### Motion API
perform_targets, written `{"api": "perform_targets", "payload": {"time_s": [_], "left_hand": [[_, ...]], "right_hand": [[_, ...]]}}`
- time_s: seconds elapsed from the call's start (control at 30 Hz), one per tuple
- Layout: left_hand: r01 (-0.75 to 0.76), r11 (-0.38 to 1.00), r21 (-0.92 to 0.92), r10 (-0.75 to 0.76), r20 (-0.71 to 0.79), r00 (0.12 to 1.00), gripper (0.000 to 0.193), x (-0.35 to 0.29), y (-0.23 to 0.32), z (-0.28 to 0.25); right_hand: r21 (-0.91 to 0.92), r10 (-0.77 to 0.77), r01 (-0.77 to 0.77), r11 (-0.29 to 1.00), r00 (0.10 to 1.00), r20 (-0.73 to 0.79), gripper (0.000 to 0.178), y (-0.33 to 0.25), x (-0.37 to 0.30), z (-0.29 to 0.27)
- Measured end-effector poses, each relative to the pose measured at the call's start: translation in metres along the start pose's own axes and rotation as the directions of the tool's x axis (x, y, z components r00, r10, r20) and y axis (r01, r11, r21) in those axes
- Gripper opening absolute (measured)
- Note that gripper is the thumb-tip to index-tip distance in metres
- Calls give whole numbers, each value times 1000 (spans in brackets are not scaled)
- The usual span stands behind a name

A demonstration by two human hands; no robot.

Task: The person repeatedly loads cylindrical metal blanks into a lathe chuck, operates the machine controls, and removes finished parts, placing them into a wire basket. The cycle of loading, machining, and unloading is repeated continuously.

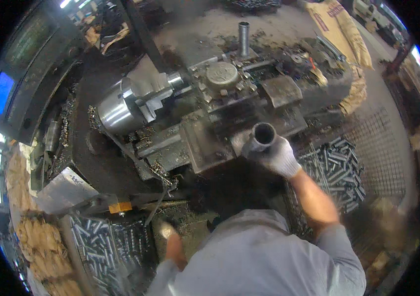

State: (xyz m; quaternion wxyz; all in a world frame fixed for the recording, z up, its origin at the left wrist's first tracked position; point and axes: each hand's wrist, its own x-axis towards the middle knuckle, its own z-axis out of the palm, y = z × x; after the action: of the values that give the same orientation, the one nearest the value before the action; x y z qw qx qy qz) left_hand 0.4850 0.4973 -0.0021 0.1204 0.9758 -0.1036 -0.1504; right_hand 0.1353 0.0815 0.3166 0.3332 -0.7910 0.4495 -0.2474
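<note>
My right hand (283, 159), in a white knit glove, is wrapped around a dark hollow metal tube (263, 134) whose open end faces up. It is in front of the lathe carriage (205, 143); whether the tube is fixed to the machine cannot be told. My left hand (167, 230), in a pale glove, hangs low beside my body, near the bin of metal parts; its fingers are small and blurred. Up and to the left, the shiny lathe chuck (121, 112) has a short cylindrical end (174, 80) showing at its jaws. The round-topped tool post (222, 74) stands right of the chuck.
A metal tube (244, 39) stands upright behind the tool post. Short metal pieces fill a bin (109, 246) at lower left and lie heaped (335, 170) at right beside a wire grid (380, 153). Curly metal chips (163, 172) hang below the chuck. Sacks (335, 29) lie far right.
</note>
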Motion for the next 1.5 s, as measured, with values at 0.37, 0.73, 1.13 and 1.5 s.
{"api": "perform_targets", "payload": {"time_s": [0.37, 0.73, 1.13, 1.5], "left_hand": [[117, 892, -436, -372, -565, 737, 57, 15, 69, -142], [-143, 606, -783, -211, -332, 919, 41, 4, 218, -154], [-638, 598, 486, 801, -405, 442, 82, 129, 478, -332], [-645, 652, 397, 758, -352, 549, 77, 131, 502, -354]], "right_hand": [[-14, -338, 409, 913, 773, 537, 48, 29, 147, -91], [-260, -471, 744, 615, 612, 635, 52, -105, 380, -2], [-418, -28, 361, 834, 783, 621, 36, -12, 550, 29], [-421, 11, 693, 585, 513, 859, 40, -48, 507, 71]]}}
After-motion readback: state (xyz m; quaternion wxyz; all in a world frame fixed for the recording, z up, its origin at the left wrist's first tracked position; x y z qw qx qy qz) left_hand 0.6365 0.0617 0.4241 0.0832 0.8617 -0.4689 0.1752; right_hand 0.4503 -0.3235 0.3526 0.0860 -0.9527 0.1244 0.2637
